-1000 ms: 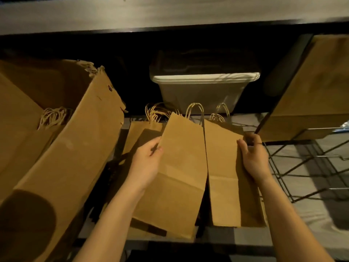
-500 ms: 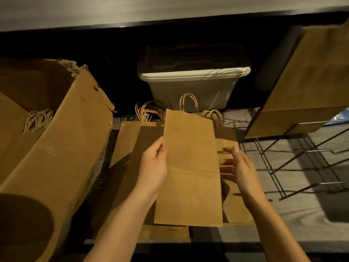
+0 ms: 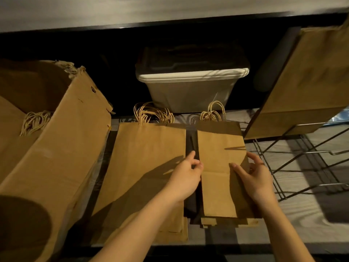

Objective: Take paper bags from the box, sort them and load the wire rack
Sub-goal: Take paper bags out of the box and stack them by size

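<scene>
Two stacks of flat brown paper bags with twine handles lie on the surface: a wide stack (image 3: 149,163) on the left and a narrower stack (image 3: 219,148) on the right. My left hand (image 3: 186,176) pinches the left edge of the top small bag on the narrow stack. My right hand (image 3: 254,176) grips that bag's right edge, fingers lying on top of it. The open cardboard box (image 3: 62,148) stands tilted at the left, with more bags (image 3: 34,121) inside. The black wire rack (image 3: 302,157) stands at the right, carrying large brown bags (image 3: 313,82) on its upper part.
A grey lidded plastic bin (image 3: 192,87) sits behind the two stacks under a dark shelf (image 3: 170,17). The rack's lower wire tiers hold nothing that I can see. A narrow dark gap separates the two stacks.
The small bag I held up between both hands has come down flat onto the narrow right stack. Both hands moved right with it and now sit at its edges.
</scene>
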A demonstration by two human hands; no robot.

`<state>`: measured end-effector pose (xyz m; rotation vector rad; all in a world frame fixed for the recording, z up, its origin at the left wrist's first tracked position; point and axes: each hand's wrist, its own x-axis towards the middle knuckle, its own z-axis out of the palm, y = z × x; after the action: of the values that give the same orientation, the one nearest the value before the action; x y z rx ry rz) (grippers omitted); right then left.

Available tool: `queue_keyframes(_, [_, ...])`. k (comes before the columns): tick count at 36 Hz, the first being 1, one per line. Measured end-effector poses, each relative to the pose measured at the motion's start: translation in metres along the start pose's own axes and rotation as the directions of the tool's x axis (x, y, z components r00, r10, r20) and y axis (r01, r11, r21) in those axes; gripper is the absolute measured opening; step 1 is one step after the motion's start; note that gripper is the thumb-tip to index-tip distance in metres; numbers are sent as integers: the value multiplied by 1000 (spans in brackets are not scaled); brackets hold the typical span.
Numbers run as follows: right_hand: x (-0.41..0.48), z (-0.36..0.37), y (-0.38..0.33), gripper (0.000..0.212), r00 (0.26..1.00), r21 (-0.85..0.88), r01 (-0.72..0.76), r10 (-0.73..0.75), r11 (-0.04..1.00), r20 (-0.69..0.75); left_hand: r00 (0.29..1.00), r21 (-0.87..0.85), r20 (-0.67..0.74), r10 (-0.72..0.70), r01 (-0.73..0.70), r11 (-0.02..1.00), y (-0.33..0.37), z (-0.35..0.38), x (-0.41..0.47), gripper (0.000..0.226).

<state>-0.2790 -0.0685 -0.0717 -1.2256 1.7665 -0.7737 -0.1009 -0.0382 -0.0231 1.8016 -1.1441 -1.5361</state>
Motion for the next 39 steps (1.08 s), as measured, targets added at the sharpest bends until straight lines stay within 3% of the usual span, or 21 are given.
queue_keyframes(2, [2, 2, 8, 57, 999, -156, 3, -9, 988, -38, 996, 79, 84, -36, 30, 996, -4, 6, 0, 60])
queue_keyframes(5, [-3, 6, 15, 50, 993, -200, 33, -55, 979, -105, 981, 169, 176, -80, 50, 984, -12, 10, -3, 64])
queue_keyframes(11, [-7, 8, 9, 37, 973, -332, 99, -161, 938, -165, 983, 230, 182, -16, -27, 973, -12, -4, -9, 52])
queue_keyframes(15, [-11, 11, -17, 30, 964, -239, 216, -245, 947, -99, 986, 293, 162, 45, -92, 952, 5, -30, -19, 41])
queue_keyframes(20, [-12, 29, -66, 22, 903, -294, 409, -430, 864, -7, 986, 452, 96, 135, -164, 877, 34, -71, -39, 38])
queue_keyframes(25, [-21, 62, -135, 22, 777, -257, 627, -617, 736, 130, 962, 576, -27, 270, -206, 791, 66, -125, -71, 32])
queue_keyframes(30, [-40, 100, -205, 22, 588, -152, 808, -770, 569, 246, 907, 642, -193, 374, -172, 747, 91, -192, -107, 34])
queue_keyframes(39, [-90, 196, -314, 22, 340, -77, 939, -866, 336, 366, 787, 629, -460, 413, -40, 777, 78, -322, -163, 32])
